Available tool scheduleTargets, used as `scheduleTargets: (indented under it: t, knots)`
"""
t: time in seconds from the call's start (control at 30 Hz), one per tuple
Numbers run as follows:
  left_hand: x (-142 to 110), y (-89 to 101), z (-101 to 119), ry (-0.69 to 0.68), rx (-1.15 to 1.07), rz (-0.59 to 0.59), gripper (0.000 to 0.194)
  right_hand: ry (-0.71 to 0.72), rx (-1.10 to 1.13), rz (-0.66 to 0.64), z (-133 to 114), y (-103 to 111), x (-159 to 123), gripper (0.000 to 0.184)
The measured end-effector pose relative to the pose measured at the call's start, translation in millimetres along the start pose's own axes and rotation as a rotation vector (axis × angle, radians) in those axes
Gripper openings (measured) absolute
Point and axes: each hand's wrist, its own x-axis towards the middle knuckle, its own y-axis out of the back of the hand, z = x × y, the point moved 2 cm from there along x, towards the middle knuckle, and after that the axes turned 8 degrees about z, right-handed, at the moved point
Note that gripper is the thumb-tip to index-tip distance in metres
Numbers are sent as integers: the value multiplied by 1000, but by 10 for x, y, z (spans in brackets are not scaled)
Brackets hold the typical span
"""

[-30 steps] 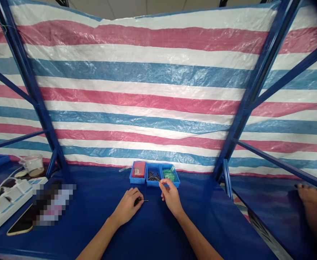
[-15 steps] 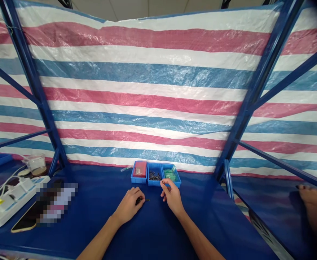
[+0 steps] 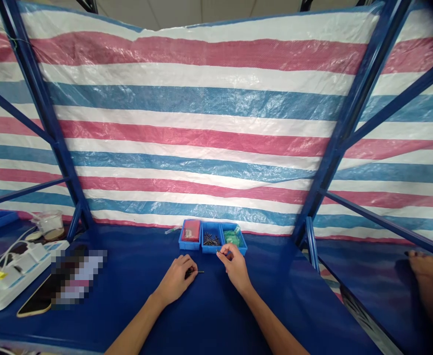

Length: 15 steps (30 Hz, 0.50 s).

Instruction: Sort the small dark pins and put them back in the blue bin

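- Fingers of left hand [image 3: 177, 278] pinching dark rod [image 3: 200, 271], tip jutting right, tabletop [image 3: 209, 310] below.
- Right hand [image 3: 236, 270]: thumb, forefinger close together; pinch contents can't tell.
- Blue bins [image 3: 190, 246] just beyond.

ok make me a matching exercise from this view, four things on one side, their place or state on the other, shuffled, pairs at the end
Things:
1. left hand
2. small dark pieces
3. green items
4. white power strip

Place or state:
A. in the right-hand blue bin
B. at the left of the picture, with plugs in it
C. holding a slim dark item
D. in the middle blue bin

Pairs: 1-C, 2-D, 3-A, 4-B
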Motion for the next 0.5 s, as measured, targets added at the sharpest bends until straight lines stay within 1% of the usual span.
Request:
scheduleTargets:
  t: [0.13, 0.3, 0.5]
  knots:
    - [-3, -11, -11, -3, 0, 7, 15, -28, 3, -25, 31, 0, -2, 41]
    - [-6, -21, -22, -2, 2, 5, 15, -68, -2, -53, 81, -10, -12, 49]
    - [-2, -17, -5, -6, 2, -4, 17, -99, -18, -56, 52, -15, -35, 50]
